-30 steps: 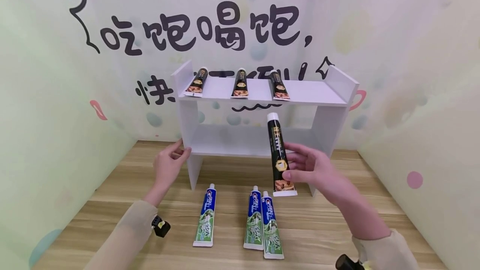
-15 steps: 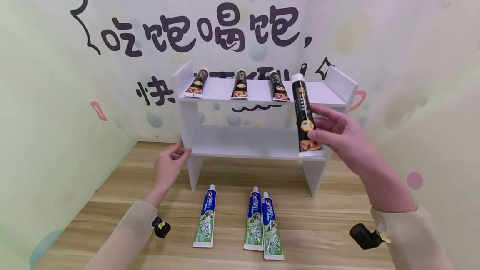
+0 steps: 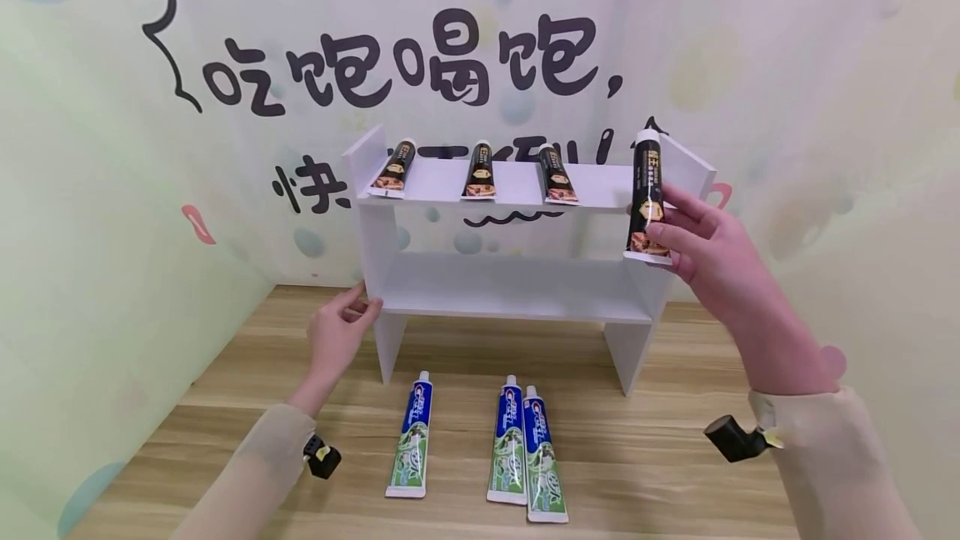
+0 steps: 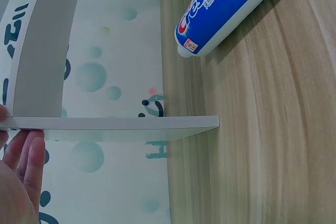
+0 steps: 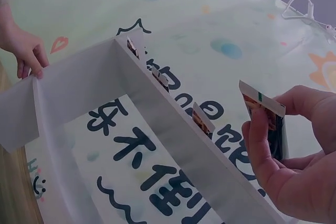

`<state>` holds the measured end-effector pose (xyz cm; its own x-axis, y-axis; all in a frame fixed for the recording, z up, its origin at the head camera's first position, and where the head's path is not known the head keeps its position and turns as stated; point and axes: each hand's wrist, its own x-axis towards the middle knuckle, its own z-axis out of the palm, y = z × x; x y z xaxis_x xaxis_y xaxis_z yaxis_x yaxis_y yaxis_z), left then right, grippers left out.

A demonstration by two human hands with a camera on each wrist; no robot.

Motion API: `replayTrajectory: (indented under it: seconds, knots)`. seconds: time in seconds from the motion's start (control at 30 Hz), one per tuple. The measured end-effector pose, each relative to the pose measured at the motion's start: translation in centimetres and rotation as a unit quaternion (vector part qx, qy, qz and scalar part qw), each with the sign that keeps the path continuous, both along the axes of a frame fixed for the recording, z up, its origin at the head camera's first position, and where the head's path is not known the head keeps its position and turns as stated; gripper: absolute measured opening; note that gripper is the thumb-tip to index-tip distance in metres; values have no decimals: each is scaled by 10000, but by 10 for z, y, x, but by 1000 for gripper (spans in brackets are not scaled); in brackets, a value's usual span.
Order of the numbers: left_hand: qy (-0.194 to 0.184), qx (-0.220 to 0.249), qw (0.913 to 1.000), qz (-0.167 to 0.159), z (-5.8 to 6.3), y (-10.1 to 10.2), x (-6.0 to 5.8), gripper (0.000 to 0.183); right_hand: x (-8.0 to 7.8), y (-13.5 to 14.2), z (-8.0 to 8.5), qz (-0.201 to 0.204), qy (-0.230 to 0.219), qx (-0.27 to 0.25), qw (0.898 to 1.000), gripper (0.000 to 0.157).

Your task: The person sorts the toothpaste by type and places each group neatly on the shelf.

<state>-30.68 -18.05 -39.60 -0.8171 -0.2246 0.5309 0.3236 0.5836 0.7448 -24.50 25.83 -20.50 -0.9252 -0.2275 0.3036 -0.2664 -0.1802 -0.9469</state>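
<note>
My right hand (image 3: 712,248) holds a black toothpaste tube (image 3: 648,190) by its lower half, cap end up, in front of the right end of the white shelf's (image 3: 517,282) top board. In the right wrist view, thumb and fingers pinch the tube (image 5: 262,111) near its flat crimped end. At the shelf's left side, my left hand (image 3: 341,332) grips the upright panel. The left wrist view has fingers (image 4: 32,161) on one face of that panel and the thumb at the other. Three more black tubes (image 3: 480,172) lie spaced along the top board, crimped ends forward.
Three blue-and-green toothpaste tubes lie on the wooden table (image 3: 300,473) before the shelf: one tube (image 3: 410,440) at left, and two side by side, a middle tube (image 3: 507,444) and a right tube (image 3: 544,461). A printed wall (image 3: 225,148) stands close behind.
My right hand has raised the black toothpaste tube and carried it to the right, from before the lower board to the top board's right end. My left hand stays at the shelf's side.
</note>
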Motion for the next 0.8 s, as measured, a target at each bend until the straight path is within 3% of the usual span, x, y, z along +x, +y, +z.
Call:
replayTrajectory:
  seconds: [0.3, 0.5, 0.8]
  knots:
    - [-5, -38, 10000, 27, 1, 0, 0, 42, -4, 10, -1, 505, 265, 245, 9981, 86]
    - [-12, -28, 10000, 2, 0, -1, 1, 42, -5, 11, 2, -326, 323, 1136, 9925, 86]
    - [4, -105, 9999, 16, 0, 0, 1, 42, -11, 13, 8, -1073, 353, 1829, 9766, 86]
